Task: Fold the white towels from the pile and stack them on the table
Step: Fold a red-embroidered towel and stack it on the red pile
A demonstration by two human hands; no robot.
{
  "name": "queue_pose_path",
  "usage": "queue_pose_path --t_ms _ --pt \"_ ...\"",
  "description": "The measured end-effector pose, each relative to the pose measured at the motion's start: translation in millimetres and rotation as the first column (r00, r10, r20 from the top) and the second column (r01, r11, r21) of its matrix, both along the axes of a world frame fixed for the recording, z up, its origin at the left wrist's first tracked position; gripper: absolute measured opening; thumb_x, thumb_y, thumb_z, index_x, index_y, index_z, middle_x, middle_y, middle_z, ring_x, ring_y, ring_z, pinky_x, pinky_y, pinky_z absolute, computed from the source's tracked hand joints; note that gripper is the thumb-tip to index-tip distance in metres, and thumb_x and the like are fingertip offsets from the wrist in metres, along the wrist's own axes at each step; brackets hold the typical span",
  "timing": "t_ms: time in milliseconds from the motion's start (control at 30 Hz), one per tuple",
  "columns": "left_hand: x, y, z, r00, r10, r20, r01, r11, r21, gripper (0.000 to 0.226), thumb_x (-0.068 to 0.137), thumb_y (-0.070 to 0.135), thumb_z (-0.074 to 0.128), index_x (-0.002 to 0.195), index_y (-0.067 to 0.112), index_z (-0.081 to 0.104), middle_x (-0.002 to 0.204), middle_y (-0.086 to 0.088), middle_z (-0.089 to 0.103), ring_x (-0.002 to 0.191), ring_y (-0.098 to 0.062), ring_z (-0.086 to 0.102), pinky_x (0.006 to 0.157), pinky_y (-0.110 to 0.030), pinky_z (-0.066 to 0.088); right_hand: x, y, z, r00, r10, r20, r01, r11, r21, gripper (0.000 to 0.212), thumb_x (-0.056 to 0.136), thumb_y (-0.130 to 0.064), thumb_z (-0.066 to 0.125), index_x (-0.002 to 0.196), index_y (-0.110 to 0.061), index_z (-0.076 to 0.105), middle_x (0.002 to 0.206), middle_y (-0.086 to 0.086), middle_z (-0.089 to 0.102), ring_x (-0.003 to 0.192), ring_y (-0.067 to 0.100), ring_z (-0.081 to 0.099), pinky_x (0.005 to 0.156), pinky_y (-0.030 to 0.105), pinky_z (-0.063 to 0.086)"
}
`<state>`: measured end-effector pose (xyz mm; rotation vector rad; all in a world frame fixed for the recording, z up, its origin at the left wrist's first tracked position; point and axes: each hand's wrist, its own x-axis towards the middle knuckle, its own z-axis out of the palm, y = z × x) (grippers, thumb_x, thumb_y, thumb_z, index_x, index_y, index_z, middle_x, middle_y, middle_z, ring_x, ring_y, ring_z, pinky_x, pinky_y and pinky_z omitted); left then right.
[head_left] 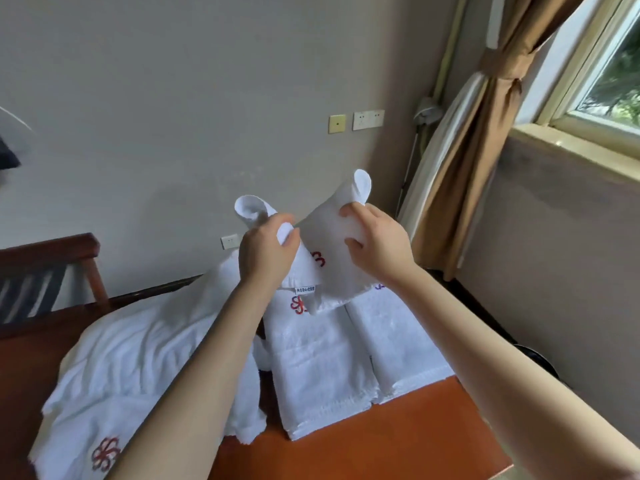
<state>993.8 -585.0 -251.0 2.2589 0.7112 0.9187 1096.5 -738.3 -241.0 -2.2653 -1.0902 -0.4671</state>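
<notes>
A small white towel (pixel 329 237) with a red emblem hangs in the air above the table, held up by both hands. My left hand (pixel 266 251) pinches its upper left corner, and my right hand (pixel 377 244) grips the upper right corner. Under it, on the reddish wooden table (pixel 398 441), lie two folded white towels side by side: one in the middle (pixel 318 368), one to the right (pixel 401 341). A loose pile of unfolded white towels (pixel 138 368) with a red flower emblem spreads over the table's left part.
A dark wooden chair (pixel 45 271) stands behind the table at the left. A brown curtain (pixel 481 150) hangs tied back at the right, beside a window (pixel 609 74). The grey wall carries sockets (pixel 367 120).
</notes>
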Motion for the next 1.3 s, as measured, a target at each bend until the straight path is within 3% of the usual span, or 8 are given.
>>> queue_pose_path --t_ms 233,400,567,667,867,933,1033,1300 --pt "76 -49 -2 0.999 0.001 0.033 0.001 0.999 -0.047 0.021 0.087 0.02 0.063 0.107 0.015 0.069 0.083 -0.013 0.067 0.078 -0.033 0.06 0.063 -0.027 0.037 78 -45 8 1.0 -0.004 0.005 0.004 0.999 0.039 0.044 0.069 -0.005 0.064 0.111 -0.019 0.06 0.09 0.001 0.058 0.077 0.026 0.055 0.054 0.035 0.046" --pt "114 -97 -3 0.99 0.139 0.028 -0.137 0.988 -0.07 0.021 0.087 0.022 0.063 0.107 0.018 0.069 0.087 -0.012 0.068 0.081 -0.032 0.06 0.065 -0.027 0.039 126 -75 2 0.982 0.188 0.013 -0.188 0.982 0.035 0.045 0.07 -0.004 0.063 0.112 -0.017 0.06 0.088 0.002 0.057 0.075 0.028 0.054 0.053 0.035 0.044" --pt "135 -150 -5 0.952 0.306 -0.004 -0.303 0.94 -0.158 0.023 0.089 0.021 0.061 0.11 0.018 0.068 0.104 -0.007 0.07 0.096 -0.026 0.061 0.068 -0.018 0.032 169 -87 19 0.901 0.43 0.052 -0.418 0.896 -0.152 0.046 0.075 -0.003 0.058 0.119 -0.016 0.058 0.097 0.003 0.059 0.082 0.026 0.052 0.054 0.03 0.03" --pt "135 -170 -8 0.937 0.347 -0.026 -0.344 0.912 -0.226 0.025 0.089 0.018 0.06 0.113 0.015 0.068 0.112 -0.003 0.068 0.105 -0.02 0.059 0.074 -0.016 0.035 179 -81 28 0.847 0.522 0.098 -0.46 0.814 -0.355 0.048 0.079 -0.004 0.054 0.125 -0.019 0.054 0.104 0.004 0.057 0.092 0.027 0.052 0.061 0.032 0.036" --pt "128 -199 -23 0.966 0.257 -0.018 -0.248 0.907 -0.34 0.015 0.088 0.007 0.056 0.089 0.022 0.059 0.063 0.007 0.049 0.057 -0.009 0.045 0.055 -0.015 0.038 175 -66 31 0.749 0.585 0.311 -0.404 0.776 -0.485 0.051 0.078 0.001 0.049 0.125 -0.019 0.052 0.105 0.004 0.055 0.093 0.028 0.051 0.065 0.033 0.028" --pt "125 -212 -33 0.963 0.27 -0.001 -0.248 0.881 -0.402 0.024 0.089 0.006 0.056 0.109 0.017 0.065 0.067 0.01 0.053 0.058 -0.001 0.048 0.054 -0.007 0.037 168 -65 24 0.701 0.625 0.343 -0.43 0.754 -0.497 0.051 0.073 0.004 0.052 0.12 -0.015 0.057 0.099 0.008 0.057 0.088 0.029 0.052 0.063 0.033 0.025" --pt "121 -231 -53 0.966 0.258 0.011 -0.221 0.848 -0.481 0.03 0.091 0.005 0.054 0.119 0.011 0.064 0.067 0.003 0.051 0.058 -0.009 0.045 0.059 -0.019 0.038 162 -66 16 0.659 0.668 0.346 -0.461 0.722 -0.516 0.055 0.063 0.011 0.056 0.113 -0.01 0.063 0.095 0.011 0.061 0.083 0.03 0.055 0.06 0.033 0.025" --pt "90 -273 -92 0.943 0.331 0.039 -0.218 0.702 -0.678 0.026 0.091 0.006 0.055 0.113 0.013 0.066 0.071 -0.002 0.053 0.066 0.001 0.059 0.057 -0.003 0.039 145 -71 -14 0.679 0.675 0.287 -0.414 0.676 -0.61 0.061 0.07 0.007 0.053 0.127 -0.016 0.053 0.121 0.009 0.057 0.101 0.03 0.051 0.067 0.033 0.024"
